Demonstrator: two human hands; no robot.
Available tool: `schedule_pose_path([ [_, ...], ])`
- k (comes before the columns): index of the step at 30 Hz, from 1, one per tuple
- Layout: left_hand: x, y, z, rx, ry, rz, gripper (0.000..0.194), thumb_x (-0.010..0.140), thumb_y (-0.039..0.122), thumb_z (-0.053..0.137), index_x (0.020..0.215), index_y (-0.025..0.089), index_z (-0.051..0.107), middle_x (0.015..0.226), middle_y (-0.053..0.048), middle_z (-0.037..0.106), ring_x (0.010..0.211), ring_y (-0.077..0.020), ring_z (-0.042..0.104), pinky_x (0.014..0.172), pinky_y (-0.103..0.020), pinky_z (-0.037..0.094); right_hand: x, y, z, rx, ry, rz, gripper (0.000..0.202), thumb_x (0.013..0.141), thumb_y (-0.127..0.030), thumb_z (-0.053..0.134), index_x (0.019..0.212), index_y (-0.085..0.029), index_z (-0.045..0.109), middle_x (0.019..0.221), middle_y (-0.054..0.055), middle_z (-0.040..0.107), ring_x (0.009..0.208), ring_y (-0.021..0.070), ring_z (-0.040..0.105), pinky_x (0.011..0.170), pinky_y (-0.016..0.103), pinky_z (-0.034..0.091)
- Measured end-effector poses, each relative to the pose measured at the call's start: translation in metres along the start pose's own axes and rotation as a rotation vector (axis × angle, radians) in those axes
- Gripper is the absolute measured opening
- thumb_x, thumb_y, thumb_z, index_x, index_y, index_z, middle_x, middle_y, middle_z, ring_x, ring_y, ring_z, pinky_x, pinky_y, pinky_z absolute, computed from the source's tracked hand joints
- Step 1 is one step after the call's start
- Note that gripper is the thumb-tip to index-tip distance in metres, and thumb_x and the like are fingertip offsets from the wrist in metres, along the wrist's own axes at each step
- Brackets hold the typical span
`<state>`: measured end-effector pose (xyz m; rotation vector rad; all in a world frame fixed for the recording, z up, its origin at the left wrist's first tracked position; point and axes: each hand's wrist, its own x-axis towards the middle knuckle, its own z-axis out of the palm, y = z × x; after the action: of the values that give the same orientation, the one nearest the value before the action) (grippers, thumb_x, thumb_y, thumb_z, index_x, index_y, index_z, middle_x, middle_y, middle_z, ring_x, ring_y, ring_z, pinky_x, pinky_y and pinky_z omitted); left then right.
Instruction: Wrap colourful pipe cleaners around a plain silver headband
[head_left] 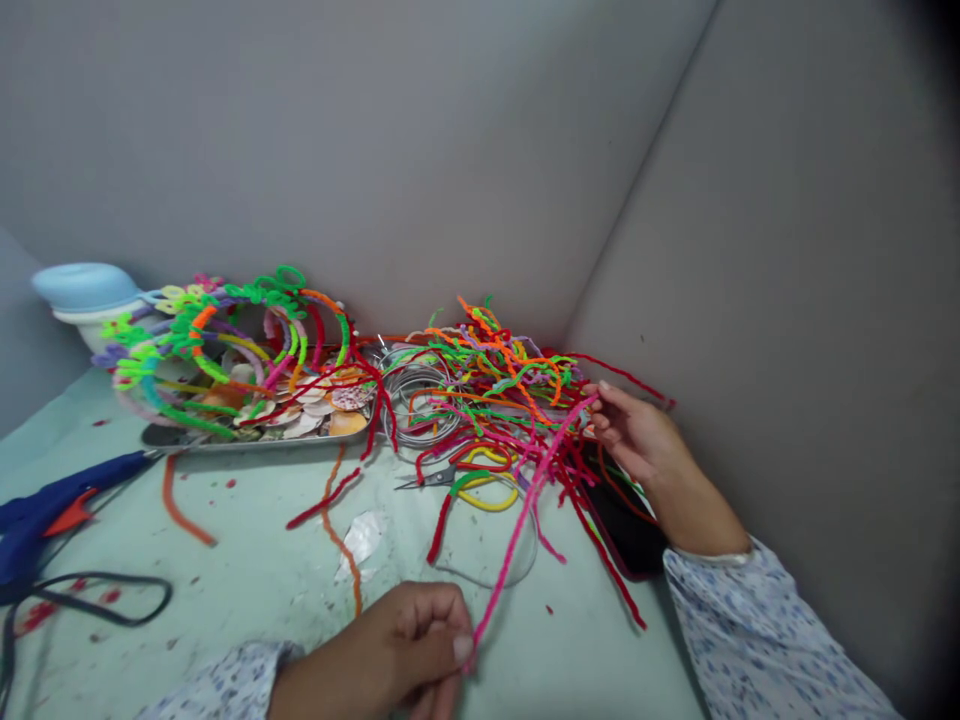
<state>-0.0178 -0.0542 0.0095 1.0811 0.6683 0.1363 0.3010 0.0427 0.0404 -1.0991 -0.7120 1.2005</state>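
A pink pipe cleaner (525,512) stretches diagonally between my two hands above the table. Its near end is pinched by my left hand (409,640), closed at the bottom middle. My right hand (634,432) grips the far end between thumb and fingers, at the right edge of a heap of coloured pipe cleaners (510,370). Below the stretched strand lie small scissors (442,478) with red and yellow handles. Near them is a wire loop (487,583) partly wrapped in red and green pipe cleaner.
A metal tray (262,450) holds shells and several wrapped headbands (202,330). Coiled wire (420,400) sits beside it. At left are a blue glue gun (67,490) with its cord and a blue-lidded container (90,290). A dark phone (626,520) lies right; grey walls stand behind.
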Motion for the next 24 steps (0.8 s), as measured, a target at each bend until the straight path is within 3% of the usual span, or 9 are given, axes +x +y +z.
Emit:
schedule_pose_path([
  [7, -0.008, 0.002, 0.005, 0.201, 0.031, 0.022, 0.037, 0.088, 0.053, 0.043, 0.077, 0.017, 0.044, 0.056, 0.006, 0.043, 0.044, -0.0045, 0.033, 0.041, -0.016, 0.024, 0.003, 0.003, -0.008, 0.001, 0.169, -0.124, 0.016, 0.068, -0.028, 0.070, 0.065, -0.016, 0.060, 0.050, -0.004, 0.051, 0.034, 0.0024, 0.038, 0.026, 0.012, 0.027],
  [11, -0.005, 0.004, 0.004, 0.122, 0.056, 0.061, 0.037, 0.089, 0.053, 0.041, 0.077, 0.018, 0.043, 0.058, 0.006, 0.044, 0.043, -0.0039, 0.033, 0.041, -0.016, 0.025, 0.003, 0.001, -0.009, 0.017, 0.184, -0.163, 0.019, 0.069, -0.031, 0.070, 0.065, -0.018, 0.057, 0.050, -0.005, 0.049, 0.034, 0.0033, 0.037, 0.025, 0.013, 0.027],
  [17, 0.003, 0.001, -0.002, -0.128, 0.130, 0.096, 0.031, 0.087, 0.045, 0.049, 0.074, 0.018, 0.043, 0.050, 0.007, 0.047, 0.034, -0.0032, 0.033, 0.036, -0.017, 0.021, -0.006, -0.002, 0.005, 0.033, 0.002, -0.008, 0.025, 0.074, -0.043, 0.068, 0.076, -0.019, 0.061, 0.057, -0.003, 0.055, 0.040, 0.0064, 0.046, 0.035, 0.017, 0.042],
  [21, 0.003, -0.002, -0.005, -0.261, 0.148, 0.117, 0.026, 0.088, 0.041, 0.050, 0.076, 0.018, 0.044, 0.055, 0.006, 0.050, 0.035, -0.0030, 0.035, 0.035, -0.017, 0.020, -0.013, 0.003, 0.018, -0.061, 0.028, 0.042, 0.021, 0.073, -0.037, 0.071, 0.073, -0.019, 0.061, 0.057, -0.003, 0.059, 0.042, 0.0058, 0.050, 0.035, 0.013, 0.040],
  [23, 0.002, -0.001, -0.006, -0.279, 0.140, 0.128, 0.026, 0.088, 0.040, 0.051, 0.076, 0.018, 0.044, 0.055, 0.006, 0.051, 0.035, -0.0031, 0.037, 0.036, -0.017, 0.021, -0.022, 0.007, 0.027, -0.201, -0.091, 0.089, 0.022, 0.073, -0.036, 0.071, 0.073, -0.017, 0.062, 0.053, -0.003, 0.056, 0.038, 0.0046, 0.047, 0.031, 0.011, 0.035],
  [24, 0.002, -0.001, -0.006, -0.281, 0.132, 0.133, 0.025, 0.088, 0.039, 0.051, 0.076, 0.018, 0.044, 0.055, 0.006, 0.051, 0.035, -0.0031, 0.037, 0.036, -0.017, 0.021, -0.028, 0.010, 0.033, -0.291, -0.229, 0.169, 0.024, 0.074, -0.039, 0.070, 0.073, -0.015, 0.063, 0.053, -0.003, 0.057, 0.038, 0.0047, 0.047, 0.030, 0.012, 0.034],
])
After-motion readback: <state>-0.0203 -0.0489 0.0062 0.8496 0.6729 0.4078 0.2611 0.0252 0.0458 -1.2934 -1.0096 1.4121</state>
